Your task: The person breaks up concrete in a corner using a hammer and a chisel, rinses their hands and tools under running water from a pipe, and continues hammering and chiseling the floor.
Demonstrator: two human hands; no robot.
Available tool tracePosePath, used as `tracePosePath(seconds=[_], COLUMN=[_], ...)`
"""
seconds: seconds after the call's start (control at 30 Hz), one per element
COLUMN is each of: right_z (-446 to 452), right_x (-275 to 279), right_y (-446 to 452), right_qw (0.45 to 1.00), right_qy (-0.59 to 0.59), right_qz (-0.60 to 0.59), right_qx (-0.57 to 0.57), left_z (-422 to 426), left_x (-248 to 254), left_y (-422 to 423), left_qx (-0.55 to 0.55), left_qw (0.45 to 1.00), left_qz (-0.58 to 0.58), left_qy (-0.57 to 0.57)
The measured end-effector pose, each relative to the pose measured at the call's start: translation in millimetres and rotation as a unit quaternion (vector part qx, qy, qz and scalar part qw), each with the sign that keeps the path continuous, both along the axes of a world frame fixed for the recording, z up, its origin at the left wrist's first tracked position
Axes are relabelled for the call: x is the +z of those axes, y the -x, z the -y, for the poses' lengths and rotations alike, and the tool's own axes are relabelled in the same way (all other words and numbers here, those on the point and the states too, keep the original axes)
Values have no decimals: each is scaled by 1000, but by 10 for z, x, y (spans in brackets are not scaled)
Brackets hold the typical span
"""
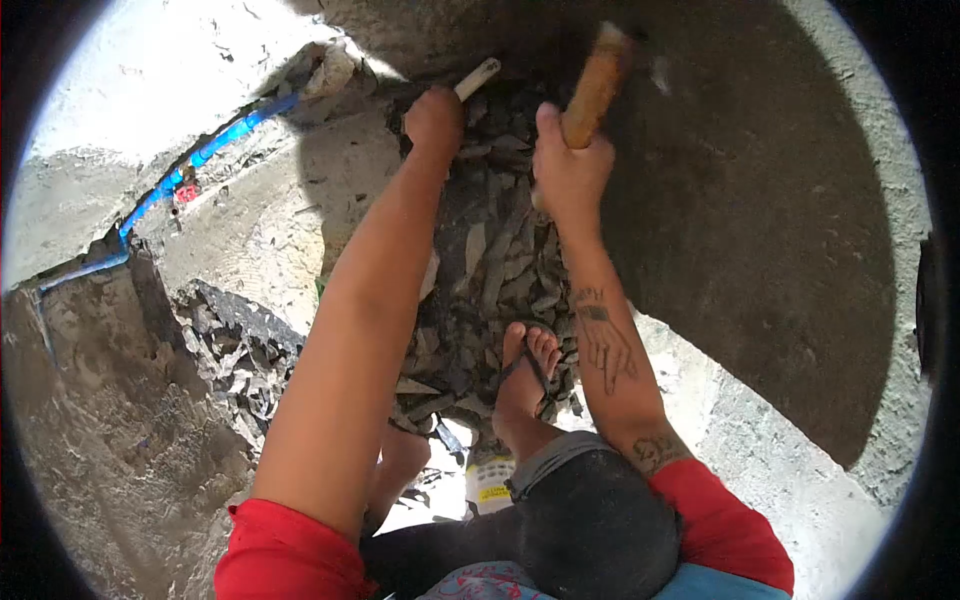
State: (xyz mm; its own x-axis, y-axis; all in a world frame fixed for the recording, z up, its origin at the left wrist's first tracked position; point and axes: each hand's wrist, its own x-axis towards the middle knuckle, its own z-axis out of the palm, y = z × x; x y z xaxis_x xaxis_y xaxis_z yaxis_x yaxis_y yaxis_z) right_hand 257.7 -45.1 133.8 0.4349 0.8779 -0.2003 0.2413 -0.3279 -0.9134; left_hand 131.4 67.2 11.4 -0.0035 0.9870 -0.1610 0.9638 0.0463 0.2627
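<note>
My left hand [436, 122] is closed around a pale rod [478, 79], whose blunt end sticks out up and to the right. What lies at the rod's other end is hidden by the hand. To its right, my right hand [574, 172] grips a thick, brownish wooden handle [594, 95] that tilts upward, its whitish top end blurred. Whether the handle carries a tool head cannot be made out. Both hands are above a strip of broken grey shards [500, 260] at the foot of a wall.
A blue pipe [225, 138] with a red valve handle [187, 192] runs along the concrete at left. My sandalled foot [530, 370] stands on the shards. Near my feet is a white container [490, 485] with a yellow label. Dark concrete [750, 220] lies right.
</note>
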Motion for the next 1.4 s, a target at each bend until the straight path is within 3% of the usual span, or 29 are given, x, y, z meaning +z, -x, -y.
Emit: tracePosePath(seconds=[0.07, 0.13, 0.17, 0.2, 0.27, 0.3, 0.37, 0.47, 0.53, 0.6, 0.67, 0.73, 0.77, 0.87, 0.93, 1.03, 1.13, 1.2, 1.23, 1.27, 1.33, 1.4], right_z=[-23, 24, -24, 2, 123, 196, 193, 170, 145, 135, 185, 238, 239, 249, 242, 95, -221, -393, -345, -261, 4, 354], right_x=[-220, -1089, -1085, -994, -707, -664, -532, -205, -254, -227, -206, -215, -232, -315, -422, -555, -696, -993, -989, -983, -976, -973], right_y=[134, 44, 12, -13, -97, -141, -324, -303, -293, -310, -276, -259, -291, -363, -393, -426, -511, -601, -606, -616, -628, -592], right_qw=[991, 971, 950, 952, 964, 962, 989, 993, 993, 994, 990, 984, 991, 994, 993, 996, 983, 929, 929, 925, 919, 923], right_qy=[-119, 153, 284, 278, 262, 269, 141, 117, 105, 58, 58, 57, 70, 100, 116, 88, 176, 306, 306, 319, 332, 338], right_qz=[14, 178, 101, 100, -24, -28, 39, -12, 5, -75, -113, -154, -100, -12, 20, -24, -26, 142, 144, 97, 50, 17], right_qx=[-67, 39, 81, 75, 30, 27, 19, -23, -60, -59, -65, -68, -52, -32, -26, -12, 44, 152, 150, 180, 208, 182], left_z=[-5, -37, -42, -50, -12, 82, 101, 367, 492, 453, 297, 189, 168, 226, 348, 229, 48, -20, -23, -12, 130, 250], left_x=[102, 131, 104, 45, -90, -112, 11, 421, 549, 560, 411, 299, 111, 228, 490, 828, 628, 294, 240, 189, 215, 347], left_y=[4, -11, -5, 6, 12, 26, -53, -134, -151, -138, -126, -122, -135, -125, 10, 167, 176, 133, 101, 74, 20, 87], left_qx=[-33, -30, -30, -35, 3, 0, -3, -58, -81, -104, -35, -26, -57, -118, -251, -253, -183, -174, -164, -167, -172, -205], left_qw=[998, 996, 990, 991, 994, 993, 996, 994, 992, 990, 999, 997, 995, 983, 960, 955, 976, 978, 979, 979, 962, 955], left_qz=[-17, -30, -49, -50, -32, -36, 36, 8, -13, -26, 23, 19, 6, -35, -78, -67, -81, -87, -94, -92, -73, -92], left_qy=[44, 83, 129, 122, 108, 115, 76, 91, 94, 96, 5, 72, 84, 139, 93, 136, 83, 81, 77, 75, 198, 194])
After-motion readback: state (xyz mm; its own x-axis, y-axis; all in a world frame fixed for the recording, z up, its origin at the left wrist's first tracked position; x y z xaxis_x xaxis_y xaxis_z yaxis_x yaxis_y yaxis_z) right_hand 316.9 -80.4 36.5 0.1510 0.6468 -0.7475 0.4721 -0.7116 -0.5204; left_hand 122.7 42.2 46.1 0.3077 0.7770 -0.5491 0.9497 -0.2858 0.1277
